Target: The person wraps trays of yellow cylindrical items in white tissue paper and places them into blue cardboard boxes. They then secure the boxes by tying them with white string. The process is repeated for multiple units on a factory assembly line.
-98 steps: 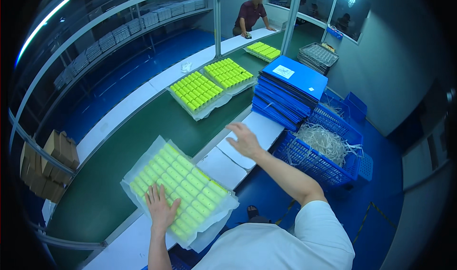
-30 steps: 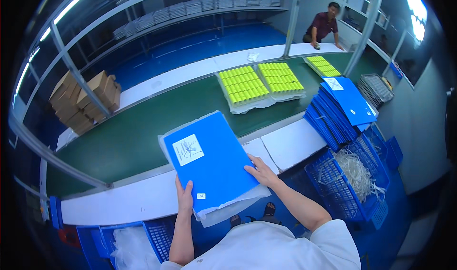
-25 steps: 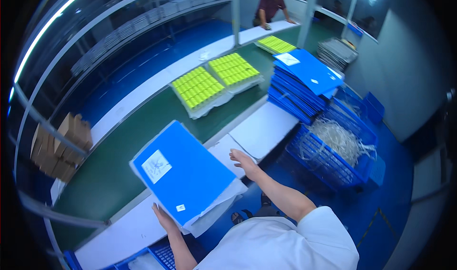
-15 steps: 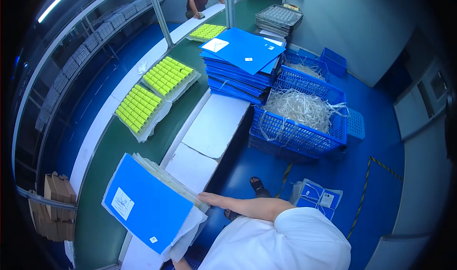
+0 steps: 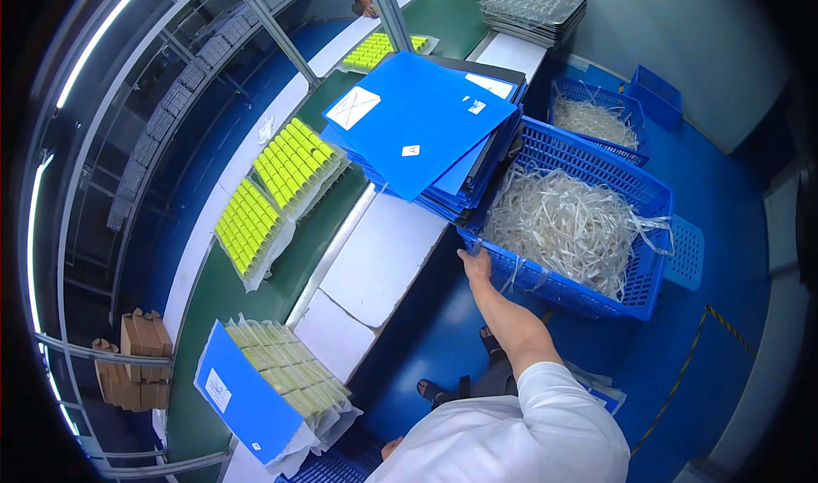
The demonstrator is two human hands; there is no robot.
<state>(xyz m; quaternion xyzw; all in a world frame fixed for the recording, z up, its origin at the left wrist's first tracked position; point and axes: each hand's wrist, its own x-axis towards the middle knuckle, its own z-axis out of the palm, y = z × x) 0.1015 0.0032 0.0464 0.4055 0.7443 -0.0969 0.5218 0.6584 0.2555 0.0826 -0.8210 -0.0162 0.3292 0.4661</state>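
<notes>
My right hand (image 5: 475, 266) reaches out to the near left corner of a blue plastic basket (image 5: 571, 289) and looks closed on its rim, though the fingertips are partly hidden. Shredded clear plastic strips (image 5: 558, 227) fill that basket. Only a bit of my left hand (image 5: 392, 447) shows beside my white shirt; its fingers are hidden. Close to it stands a stack of wrapped yellow-green layers (image 5: 294, 368), with a blue sheet (image 5: 247, 393) bearing a white label against it. I see no hand touching this stack.
Trays of yellow cylinders (image 5: 294, 163) lie on the green worktop (image 5: 298, 253). Blue sheets (image 5: 417, 125) are piled beside the basket. Farther off are stacked clear trays (image 5: 532, 10) and a second strip-filled basket (image 5: 596, 121). Cardboard boxes (image 5: 145, 347) stand left; another person's hand (image 5: 369, 10) rests far back.
My right hand has left the wrapped stack and moved right to the blue basket's corner. My left hand has drawn back from under the stack. The view has shifted.
</notes>
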